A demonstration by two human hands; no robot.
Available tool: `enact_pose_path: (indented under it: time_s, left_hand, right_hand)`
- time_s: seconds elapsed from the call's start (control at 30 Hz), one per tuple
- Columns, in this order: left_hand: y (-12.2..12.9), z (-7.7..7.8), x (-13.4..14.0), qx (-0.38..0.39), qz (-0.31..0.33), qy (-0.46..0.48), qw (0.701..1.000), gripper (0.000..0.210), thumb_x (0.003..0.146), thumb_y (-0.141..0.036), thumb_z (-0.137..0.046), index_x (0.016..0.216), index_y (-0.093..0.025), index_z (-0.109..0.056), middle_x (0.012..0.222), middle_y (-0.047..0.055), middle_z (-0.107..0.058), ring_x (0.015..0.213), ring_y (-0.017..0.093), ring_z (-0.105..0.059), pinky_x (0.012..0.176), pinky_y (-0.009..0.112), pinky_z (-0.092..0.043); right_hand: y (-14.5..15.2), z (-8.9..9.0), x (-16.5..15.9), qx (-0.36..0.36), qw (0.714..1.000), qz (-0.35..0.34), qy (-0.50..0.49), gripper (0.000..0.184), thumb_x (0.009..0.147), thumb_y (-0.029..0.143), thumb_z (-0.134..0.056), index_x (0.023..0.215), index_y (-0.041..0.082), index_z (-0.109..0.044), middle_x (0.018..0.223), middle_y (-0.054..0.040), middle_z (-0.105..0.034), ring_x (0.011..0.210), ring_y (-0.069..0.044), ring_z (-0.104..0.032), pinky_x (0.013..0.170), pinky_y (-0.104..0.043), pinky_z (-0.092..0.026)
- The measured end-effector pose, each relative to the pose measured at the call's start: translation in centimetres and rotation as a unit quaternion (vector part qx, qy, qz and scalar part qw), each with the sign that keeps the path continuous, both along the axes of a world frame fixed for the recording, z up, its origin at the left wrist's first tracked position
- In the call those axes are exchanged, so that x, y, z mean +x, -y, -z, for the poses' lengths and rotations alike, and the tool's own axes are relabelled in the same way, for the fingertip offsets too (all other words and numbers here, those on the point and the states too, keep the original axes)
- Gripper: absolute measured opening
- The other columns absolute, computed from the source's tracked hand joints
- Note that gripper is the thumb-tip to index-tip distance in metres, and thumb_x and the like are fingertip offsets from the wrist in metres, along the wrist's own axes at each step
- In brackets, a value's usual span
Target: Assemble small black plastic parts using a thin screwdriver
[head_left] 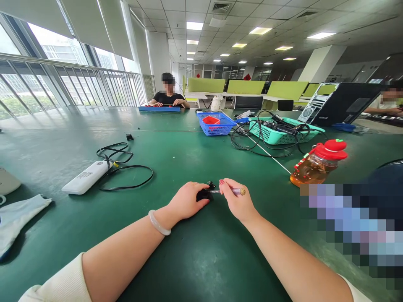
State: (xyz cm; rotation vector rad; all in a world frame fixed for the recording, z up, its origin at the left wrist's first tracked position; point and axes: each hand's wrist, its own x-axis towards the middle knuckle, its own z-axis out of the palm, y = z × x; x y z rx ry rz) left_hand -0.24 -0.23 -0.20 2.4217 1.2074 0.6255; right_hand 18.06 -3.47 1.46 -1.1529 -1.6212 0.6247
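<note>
My left hand (188, 200), with a pale bangle on its wrist, is closed around a small black object (204, 195) at the middle of the green table. The fingers cover part of that object, so its kind cannot be made out. Between the fingers of my right hand (238, 205) is a screwdriver (237, 191) with a light handle and a gold-coloured end. Its thin metal shaft points left and reaches the black object. Just beyond, by my left fingertips, a small dark piece (211, 184) shows.
A white power bank (86, 178) with a black cable lies left on the green table (201, 260). Farther back are a blue basket (217, 129) and a teal basket (277, 138) of cables. A drink bottle (316, 165) stands right. A person (169, 98) sits opposite.
</note>
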Motion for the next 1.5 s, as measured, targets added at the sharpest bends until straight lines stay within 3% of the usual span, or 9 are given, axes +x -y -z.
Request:
enact_pose_path:
  time_s: [0.17,0.27,0.4,0.53,0.77,0.87,1.1,1.33,1.5]
  left_hand:
    - [0.3,-0.3,0.1,0.067,-0.009,0.037,0.997,0.035,0.089,-0.023,-0.056,0.123,-0.023,-0.060,0.118,0.006,-0.068,0.110,0.023,-0.057,0.100,0.039,-0.046]
    - [0.3,-0.2,0.1,0.099,-0.067,0.019,0.993,0.038,0.092,-0.018,-0.047,0.128,-0.020,-0.056,0.122,0.009,-0.064,0.113,0.024,-0.054,0.103,0.041,-0.044]
    - [0.1,0.1,0.0,0.074,-0.138,-0.067,0.985,0.042,0.092,-0.015,-0.039,0.130,-0.022,-0.058,0.119,0.010,-0.063,0.110,0.027,-0.054,0.097,0.043,-0.045]
    - [0.1,0.1,0.0,0.050,-0.167,-0.127,0.976,0.037,0.092,-0.019,-0.040,0.118,-0.025,-0.066,0.117,0.009,-0.063,0.106,0.028,-0.055,0.092,0.045,-0.044]
    - [0.4,-0.2,0.3,0.069,-0.190,-0.132,0.970,0.032,0.095,-0.027,-0.037,0.094,-0.022,-0.069,0.104,0.008,-0.065,0.097,0.026,-0.058,0.089,0.046,-0.043]
    - [0.3,-0.2,0.3,0.075,-0.158,-0.090,0.981,0.033,0.097,-0.038,-0.037,0.093,-0.020,-0.065,0.102,0.008,-0.064,0.100,0.026,-0.057,0.092,0.046,-0.044]
    - [0.4,0.8,0.0,0.075,0.025,-0.026,0.997,0.038,0.091,-0.046,-0.054,0.124,-0.026,-0.055,0.130,0.006,-0.057,0.126,0.027,-0.045,0.109,0.047,-0.039]
    - [0.3,0.7,0.1,0.054,0.001,-0.041,0.998,0.023,0.090,-0.035,-0.056,0.111,-0.025,-0.057,0.120,0.004,-0.063,0.121,0.026,-0.049,0.105,0.048,-0.041]
    - [0.4,0.4,0.1,0.046,-0.049,-0.044,0.997,0.019,0.088,-0.038,-0.058,0.100,-0.024,-0.056,0.108,0.006,-0.064,0.115,0.026,-0.052,0.097,0.047,-0.044]
  right_hand:
    - [-0.2,0.5,0.4,-0.013,0.998,-0.013,-0.060,0.048,0.093,0.055,-0.046,0.059,0.021,-0.042,0.053,0.0050,-0.030,0.049,-0.010,-0.029,0.047,-0.026,-0.025]
    - [-0.4,0.8,0.6,0.000,0.993,0.023,-0.115,0.043,0.092,0.054,-0.049,0.064,0.021,-0.047,0.055,0.0049,-0.034,0.049,-0.010,-0.031,0.047,-0.025,-0.027]
    - [-0.7,0.9,0.6,0.014,0.993,0.073,-0.088,0.032,0.088,0.050,-0.057,0.075,0.020,-0.056,0.060,0.0030,-0.046,0.052,-0.011,-0.038,0.049,-0.024,-0.032]
    - [-0.9,1.0,0.5,-0.012,0.995,0.089,-0.048,0.030,0.085,0.050,-0.058,0.078,0.020,-0.057,0.064,0.0015,-0.051,0.055,-0.011,-0.042,0.051,-0.023,-0.035]
    - [-1.0,1.1,0.5,-0.037,0.993,0.102,-0.045,0.036,0.085,0.055,-0.054,0.077,0.020,-0.058,0.060,0.0020,-0.049,0.052,-0.011,-0.039,0.048,-0.023,-0.033]
    - [-0.9,0.9,0.4,-0.038,0.992,0.110,-0.042,0.037,0.084,0.056,-0.054,0.075,0.020,-0.058,0.059,0.0017,-0.050,0.051,-0.012,-0.040,0.048,-0.023,-0.034]
    - [-0.9,0.7,0.3,-0.033,0.992,0.114,-0.032,0.038,0.084,0.056,-0.052,0.073,0.020,-0.058,0.057,0.0022,-0.048,0.051,-0.012,-0.040,0.048,-0.023,-0.034]
    - [-0.9,0.7,0.3,-0.040,0.991,0.124,-0.025,0.039,0.084,0.057,-0.052,0.070,0.020,-0.056,0.057,0.0024,-0.046,0.051,-0.012,-0.039,0.048,-0.023,-0.033]
    - [-0.7,0.3,0.3,-0.056,0.988,0.141,-0.018,0.041,0.084,0.056,-0.049,0.064,0.021,-0.053,0.051,0.0039,-0.038,0.048,-0.012,-0.034,0.046,-0.024,-0.029]
